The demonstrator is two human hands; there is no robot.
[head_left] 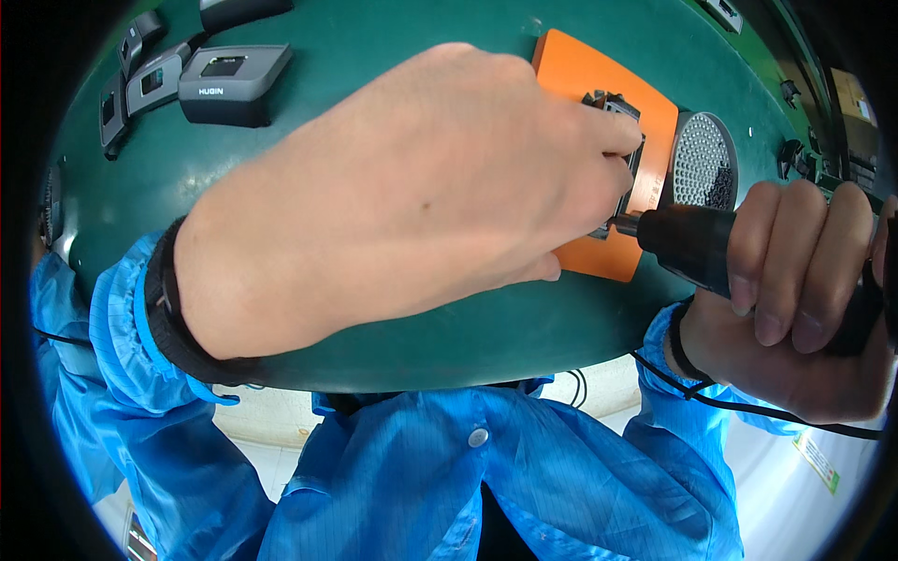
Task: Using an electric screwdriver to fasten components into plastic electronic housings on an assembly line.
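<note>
While the left hand [412,187] pressed its fingertips down on a small dark part [619,107] seated in an orange fixture [645,122], the right hand [804,299] gripped a black electric screwdriver [702,243], its tip touching the part's lower edge. Beside the fixture stood a round perforated tray [703,168]; grey devices [229,82] lay far left on the green table [374,37].

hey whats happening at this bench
A person in a blue coat works at a green table. The left hand steadies a small dark part seated on an orange fixture, fingertips pressing on it. The right hand grips a black powered screwdriver whose tip meets the part's near edge. A round perforated disc lies beside the fixture, and several grey housings sit at the table's far left.
</note>
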